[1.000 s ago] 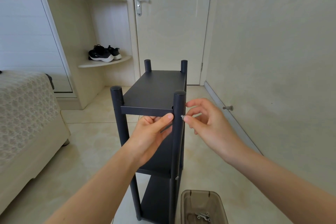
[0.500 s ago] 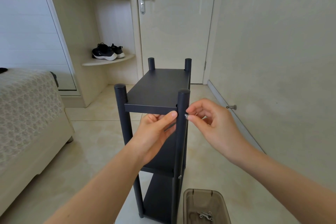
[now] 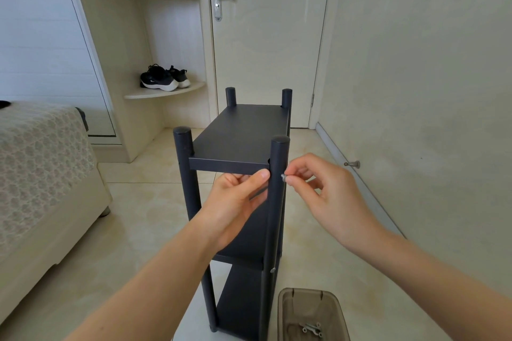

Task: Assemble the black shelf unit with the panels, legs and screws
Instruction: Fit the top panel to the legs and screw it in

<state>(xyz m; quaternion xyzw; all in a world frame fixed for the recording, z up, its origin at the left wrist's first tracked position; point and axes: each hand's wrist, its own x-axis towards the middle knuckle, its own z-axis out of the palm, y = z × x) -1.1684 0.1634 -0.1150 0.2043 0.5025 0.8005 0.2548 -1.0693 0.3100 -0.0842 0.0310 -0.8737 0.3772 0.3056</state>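
Note:
The black shelf unit (image 3: 243,130) stands upright on the tiled floor, with round legs at its corners and three panels. My left hand (image 3: 235,202) grips the top panel's near edge from below, thumb against the front right leg (image 3: 277,202). My right hand (image 3: 327,191) pinches a small silver screw (image 3: 283,176) between thumb and forefinger. The screw's tip touches the right side of that leg, level with the top panel. Another silver screw head (image 3: 273,270) shows lower on the same leg at the middle panel.
A translucent brown tray (image 3: 307,304) with several loose silver screws (image 3: 311,329) sits on the floor beside the unit's right foot. A bed (image 3: 41,174) stands at the left. The wall with a door stop (image 3: 353,164) runs along the right, and a closed door (image 3: 266,36) is behind.
My right hand has brought the screw in against the right side of the front leg. My left hand keeps its hold on the top panel. The view has shifted slightly.

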